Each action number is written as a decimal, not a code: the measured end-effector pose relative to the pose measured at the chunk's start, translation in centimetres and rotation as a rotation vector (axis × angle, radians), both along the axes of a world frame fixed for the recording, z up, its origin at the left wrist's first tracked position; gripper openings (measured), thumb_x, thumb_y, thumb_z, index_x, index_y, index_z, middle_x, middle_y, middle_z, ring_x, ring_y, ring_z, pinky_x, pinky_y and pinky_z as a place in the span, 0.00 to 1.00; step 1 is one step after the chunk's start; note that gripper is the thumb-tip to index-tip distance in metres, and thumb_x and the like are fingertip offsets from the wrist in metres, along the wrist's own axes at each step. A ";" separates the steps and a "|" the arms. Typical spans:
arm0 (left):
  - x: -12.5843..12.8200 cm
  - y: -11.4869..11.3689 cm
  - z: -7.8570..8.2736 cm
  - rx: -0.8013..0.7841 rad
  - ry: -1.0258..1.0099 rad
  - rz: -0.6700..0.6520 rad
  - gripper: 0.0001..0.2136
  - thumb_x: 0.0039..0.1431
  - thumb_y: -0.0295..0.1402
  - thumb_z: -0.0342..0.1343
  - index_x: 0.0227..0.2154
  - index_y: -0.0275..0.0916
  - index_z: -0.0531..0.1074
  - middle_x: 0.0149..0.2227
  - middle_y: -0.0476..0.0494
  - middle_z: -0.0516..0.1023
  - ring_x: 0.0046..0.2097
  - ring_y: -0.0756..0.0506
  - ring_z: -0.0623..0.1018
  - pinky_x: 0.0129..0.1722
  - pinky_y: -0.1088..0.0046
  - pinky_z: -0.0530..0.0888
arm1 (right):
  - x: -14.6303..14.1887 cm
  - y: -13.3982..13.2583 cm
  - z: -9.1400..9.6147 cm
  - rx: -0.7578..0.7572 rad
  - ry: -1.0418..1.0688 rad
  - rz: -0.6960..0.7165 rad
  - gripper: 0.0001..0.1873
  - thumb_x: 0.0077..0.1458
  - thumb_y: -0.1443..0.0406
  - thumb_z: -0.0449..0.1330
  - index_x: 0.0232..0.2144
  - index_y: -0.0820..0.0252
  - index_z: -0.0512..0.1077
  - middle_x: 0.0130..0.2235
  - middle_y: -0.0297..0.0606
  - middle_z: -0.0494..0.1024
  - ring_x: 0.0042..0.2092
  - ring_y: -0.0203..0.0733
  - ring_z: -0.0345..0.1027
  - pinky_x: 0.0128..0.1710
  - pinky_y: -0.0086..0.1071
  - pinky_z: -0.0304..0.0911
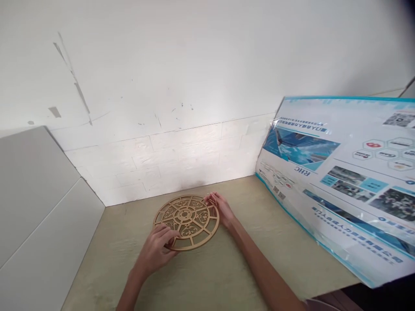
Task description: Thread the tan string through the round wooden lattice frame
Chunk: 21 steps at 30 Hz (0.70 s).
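Note:
A round, tan openwork disc (185, 214) with spokes, scrolls and a ringed hub is tilted just above or against the table; I cannot tell whether its far edge rests there. My left hand (157, 245) grips its near-left rim, with the fingers over the top and the thumb hidden beneath. At the far-right rim, my right hand (221, 206) is closed in a pinch at the edge. Something thin shows by the right fingertips, too small to tell apart from the rim.
A greenish table top (194, 280) meets a scuffed white wall (181, 160) at the back. Grey panels (39, 185) stand at the left. On the right leans a large, plastic-covered printed board (350, 172), its text upside down and its lower edge over the table.

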<state>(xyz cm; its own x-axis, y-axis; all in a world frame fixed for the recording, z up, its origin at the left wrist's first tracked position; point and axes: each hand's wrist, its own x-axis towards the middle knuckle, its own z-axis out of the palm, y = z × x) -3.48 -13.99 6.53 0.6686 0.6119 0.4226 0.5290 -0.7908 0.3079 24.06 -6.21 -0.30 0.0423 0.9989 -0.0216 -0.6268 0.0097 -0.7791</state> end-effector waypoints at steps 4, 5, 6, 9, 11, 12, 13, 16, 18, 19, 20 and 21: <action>-1.5 -1.1 -2.4 -0.161 0.083 0.114 0.19 0.52 0.25 0.58 0.48 0.43 0.71 0.38 0.44 0.77 0.43 0.42 0.72 0.46 0.65 0.70 | -0.4 -0.2 -0.1 0.024 -0.082 0.020 0.16 0.47 0.54 0.67 0.27 0.56 0.67 0.32 0.32 0.77 0.29 0.36 0.67 0.31 0.30 0.63; -1.7 -1.3 -2.9 -0.197 0.094 0.131 0.21 0.52 0.26 0.59 0.50 0.44 0.71 0.39 0.43 0.76 0.44 0.42 0.72 0.46 0.64 0.70 | -0.4 -0.2 -0.1 0.026 -0.094 0.025 0.16 0.48 0.53 0.66 0.27 0.56 0.67 0.32 0.32 0.77 0.29 0.35 0.66 0.30 0.30 0.63; -1.9 -1.5 -3.3 -0.228 0.099 0.143 0.23 0.52 0.29 0.60 0.52 0.46 0.70 0.40 0.43 0.76 0.45 0.41 0.73 0.47 0.63 0.70 | -0.4 -0.2 -0.2 0.028 -0.102 0.029 0.16 0.48 0.52 0.66 0.28 0.56 0.67 0.33 0.32 0.77 0.29 0.35 0.66 0.30 0.30 0.63; -2.2 -1.6 -4.0 -0.289 0.099 0.157 0.28 0.52 0.37 0.63 0.57 0.48 0.66 0.41 0.42 0.76 0.45 0.40 0.73 0.48 0.61 0.70 | -0.5 -0.2 -0.2 0.031 -0.113 0.024 0.17 0.48 0.52 0.66 0.28 0.56 0.66 0.32 0.32 0.76 0.28 0.35 0.65 0.29 0.29 0.62; -2.3 -1.4 -4.1 -0.315 0.102 0.158 0.29 0.52 0.40 0.62 0.58 0.49 0.65 0.42 0.41 0.76 0.46 0.40 0.72 0.49 0.60 0.70 | -0.6 -0.2 -0.2 0.034 -0.134 0.009 0.18 0.47 0.51 0.66 0.28 0.56 0.66 0.31 0.32 0.76 0.27 0.35 0.64 0.29 0.29 0.62; -2.3 -1.3 -4.1 -0.327 0.107 0.155 0.29 0.52 0.42 0.62 0.58 0.50 0.65 0.42 0.41 0.76 0.47 0.40 0.72 0.49 0.60 0.69 | -0.6 -0.2 -0.1 0.039 -0.155 -0.001 0.18 0.47 0.51 0.65 0.27 0.56 0.66 0.31 0.32 0.75 0.27 0.35 0.64 0.29 0.30 0.62; -2.3 -1.2 -4.0 -0.342 0.113 0.150 0.29 0.52 0.43 0.62 0.58 0.50 0.65 0.43 0.41 0.76 0.47 0.40 0.72 0.50 0.60 0.69 | -0.7 -0.3 0.0 0.044 -0.182 -0.013 0.18 0.48 0.50 0.65 0.27 0.56 0.66 0.31 0.33 0.75 0.27 0.35 0.64 0.29 0.30 0.62; -2.3 -1.1 -3.5 -0.381 0.131 0.127 0.30 0.53 0.47 0.60 0.58 0.50 0.64 0.42 0.41 0.76 0.47 0.40 0.72 0.50 0.60 0.69 | -0.8 -0.3 0.1 0.057 -0.291 -0.051 0.19 0.49 0.48 0.62 0.27 0.56 0.65 0.31 0.34 0.75 0.27 0.36 0.64 0.28 0.30 0.62; -2.2 -0.8 -3.3 -0.405 0.123 0.105 0.30 0.52 0.49 0.60 0.58 0.50 0.64 0.41 0.42 0.76 0.45 0.40 0.72 0.48 0.61 0.69 | -0.9 -0.3 0.0 0.062 -0.364 -0.074 0.20 0.50 0.47 0.61 0.28 0.56 0.64 0.30 0.34 0.75 0.27 0.36 0.63 0.29 0.31 0.62; -2.2 -0.5 -3.3 -0.424 0.105 0.095 0.30 0.52 0.49 0.60 0.58 0.50 0.65 0.41 0.42 0.76 0.44 0.41 0.73 0.47 0.62 0.70 | -0.9 -0.2 0.0 0.068 -0.392 -0.082 0.20 0.51 0.47 0.60 0.28 0.56 0.64 0.30 0.34 0.74 0.27 0.36 0.63 0.29 0.31 0.62; -2.2 -0.1 -3.3 -0.447 0.072 0.095 0.29 0.53 0.48 0.59 0.58 0.50 0.65 0.40 0.43 0.75 0.42 0.42 0.73 0.45 0.64 0.71 | -0.9 -0.1 -0.1 0.076 -0.413 -0.085 0.20 0.51 0.46 0.60 0.28 0.56 0.64 0.30 0.34 0.74 0.28 0.36 0.63 0.29 0.31 0.62; -2.2 0.6 -3.4 -0.468 0.025 0.106 0.28 0.54 0.48 0.58 0.57 0.49 0.66 0.39 0.43 0.75 0.41 0.43 0.74 0.43 0.66 0.72 | -0.9 0.0 -0.2 0.086 -0.427 -0.087 0.20 0.51 0.46 0.59 0.28 0.56 0.64 0.30 0.33 0.74 0.28 0.36 0.64 0.30 0.31 0.62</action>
<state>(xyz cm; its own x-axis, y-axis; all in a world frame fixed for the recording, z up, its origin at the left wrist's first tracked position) -5.65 -13.42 3.11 0.5985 0.7981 0.0697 0.6112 -0.5111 0.6043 23.19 -6.25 -0.48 0.1137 0.9886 0.0991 -0.2425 0.1243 -0.9621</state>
